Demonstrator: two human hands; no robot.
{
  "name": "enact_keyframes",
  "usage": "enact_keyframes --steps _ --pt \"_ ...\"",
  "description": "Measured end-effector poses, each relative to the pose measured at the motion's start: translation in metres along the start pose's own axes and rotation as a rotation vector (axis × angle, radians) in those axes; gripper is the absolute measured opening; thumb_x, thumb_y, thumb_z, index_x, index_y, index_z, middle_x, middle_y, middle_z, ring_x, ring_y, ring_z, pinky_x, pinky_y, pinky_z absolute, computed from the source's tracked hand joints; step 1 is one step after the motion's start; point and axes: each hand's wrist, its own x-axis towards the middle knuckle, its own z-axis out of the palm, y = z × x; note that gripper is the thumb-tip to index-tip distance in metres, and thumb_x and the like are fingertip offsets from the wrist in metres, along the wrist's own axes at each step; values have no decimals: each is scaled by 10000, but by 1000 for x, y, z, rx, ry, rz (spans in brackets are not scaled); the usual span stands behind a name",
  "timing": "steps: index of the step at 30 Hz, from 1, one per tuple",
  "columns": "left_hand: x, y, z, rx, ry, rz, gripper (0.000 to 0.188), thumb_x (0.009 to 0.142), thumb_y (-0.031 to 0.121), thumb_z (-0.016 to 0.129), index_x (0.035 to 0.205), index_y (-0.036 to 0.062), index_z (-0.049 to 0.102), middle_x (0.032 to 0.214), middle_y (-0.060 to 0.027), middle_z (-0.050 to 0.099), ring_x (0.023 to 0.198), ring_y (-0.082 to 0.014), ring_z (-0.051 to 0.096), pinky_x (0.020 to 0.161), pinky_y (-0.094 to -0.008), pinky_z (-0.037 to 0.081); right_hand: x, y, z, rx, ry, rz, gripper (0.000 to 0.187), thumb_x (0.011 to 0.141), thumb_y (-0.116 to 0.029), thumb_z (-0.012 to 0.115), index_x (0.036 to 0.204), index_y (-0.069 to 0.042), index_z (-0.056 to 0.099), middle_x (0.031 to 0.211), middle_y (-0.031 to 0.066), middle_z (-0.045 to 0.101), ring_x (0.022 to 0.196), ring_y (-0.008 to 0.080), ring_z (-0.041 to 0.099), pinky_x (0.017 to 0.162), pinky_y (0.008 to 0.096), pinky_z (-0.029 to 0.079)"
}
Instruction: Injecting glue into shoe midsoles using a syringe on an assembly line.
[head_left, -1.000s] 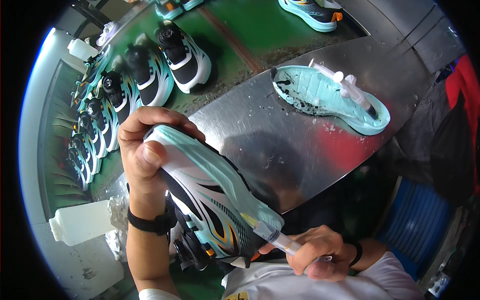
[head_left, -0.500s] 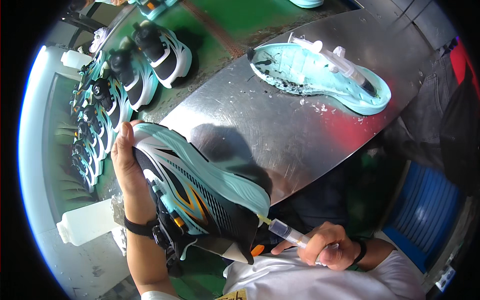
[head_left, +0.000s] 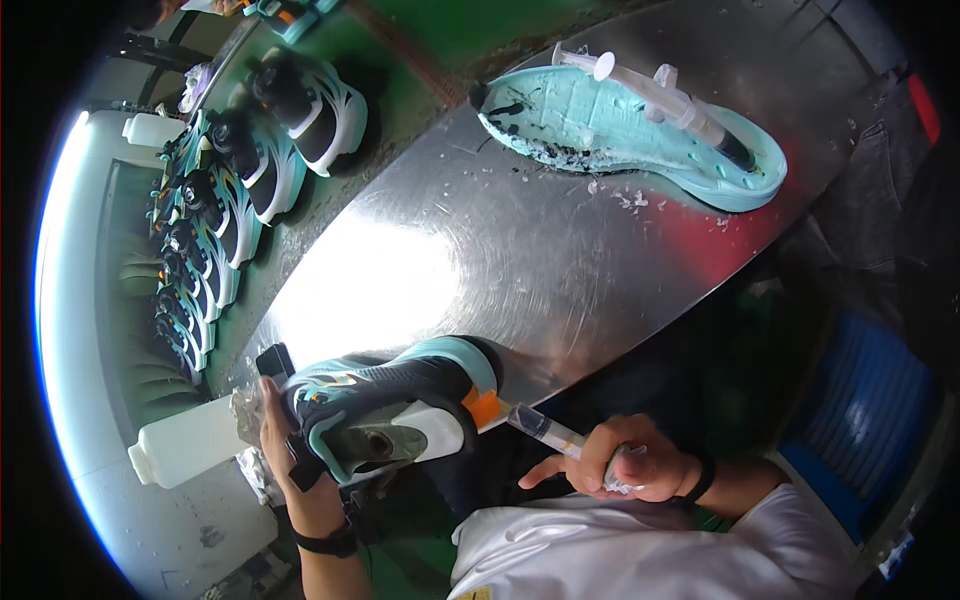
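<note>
My left hand (head_left: 280, 440) grips one end of a black, white and turquoise sneaker (head_left: 400, 385) over the metal table. The shoe's opening faces up toward me, and an orange patch shows at its right end. My right hand (head_left: 630, 458) is closed round a syringe (head_left: 548, 430) of clear liquid, its index finger stretched out. The syringe's tip points at the orange patch; whether they touch I cannot tell. Farther back, a turquoise shoe sole (head_left: 565, 105) with black smears lies on the table, and a second syringe (head_left: 680, 108) with dark contents rests in it.
Several similar sneakers (head_left: 240, 150) stand in rows on the green surface at left. A white plastic bottle (head_left: 190, 442) lies beside my left hand. White crumbs (head_left: 640, 200) are scattered on the metal table (head_left: 540, 250) by the sole. A blue ribbed panel (head_left: 850, 420) is at right.
My left hand has lowered the sneaker and turned it, so its opening now shows instead of its side and sole edge. The right hand's syringe has moved slightly left and up.
</note>
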Motion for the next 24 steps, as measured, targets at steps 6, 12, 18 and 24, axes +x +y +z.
enact_keyframes --steps 6,12,18,24 --pt "-25 -22 -43 39 -6 90 276 924 275 478 877 15 557 854 -97 622 779 -160 619 685 -286 504 0 4 -4 -259 -93 -90 285 922 -268 461 819 -11 532 607 31 475 534 114 449 960 478 385" --pt "-60 -32 -52 -36 -181 -66 235 896 232 512 986 15 520 1018 -105 600 938 -182 595 781 -312 492 1 -1 -8 -481 -148 -119 184 888 -206 511 824 -34 531 618 45 522 548 148 514 960 450 389" --pt "-82 -48 -63 -44 -435 -288 796 603 154 796 1276 5 397 1226 -112 511 1126 -276 500 945 -428 415 -3 -13 -6 -574 -173 -77 139 868 -180 535 828 -47 533 601 42 528 544 156 526 944 443 403" --pt "-105 -66 -33 -183 -437 -381 738 570 77 771 1228 -7 446 1149 -129 554 1017 -279 571 877 -414 468 0 -22 2 -495 -110 -50 192 877 -210 527 834 -24 540 609 40 523 561 146 530 938 442 415"
